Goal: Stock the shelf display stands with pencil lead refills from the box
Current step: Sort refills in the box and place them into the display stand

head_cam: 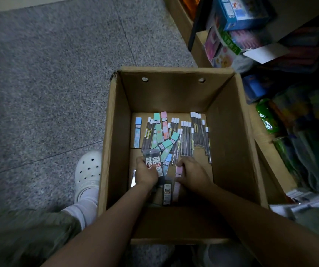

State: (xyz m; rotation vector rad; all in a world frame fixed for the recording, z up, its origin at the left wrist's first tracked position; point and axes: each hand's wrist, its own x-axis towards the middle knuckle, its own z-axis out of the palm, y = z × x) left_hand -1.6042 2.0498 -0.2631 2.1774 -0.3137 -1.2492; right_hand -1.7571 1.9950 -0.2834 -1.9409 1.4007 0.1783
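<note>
An open cardboard box [229, 132] stands on the floor below me. Several pencil lead refill packs lie on its bottom: clear tubes with white caps [198, 132] and pastel flat packs [157, 128]. Both hands are down inside the box. My left hand [146, 175] grips two dark grey refill packs [153, 160] that stick up out of the fist. My right hand [192, 174] curls its fingers round a pink refill pack [178, 182]. A dark pack [167, 192] lies between the two wrists.
Shelves at the right hold coloured boxed goods [239, 18] and wrapped packs [266, 116], close against the box's right wall. Grey speckled floor [49, 74] spreads to the left. My foot in a white clog [87, 174] stands by the box's left wall.
</note>
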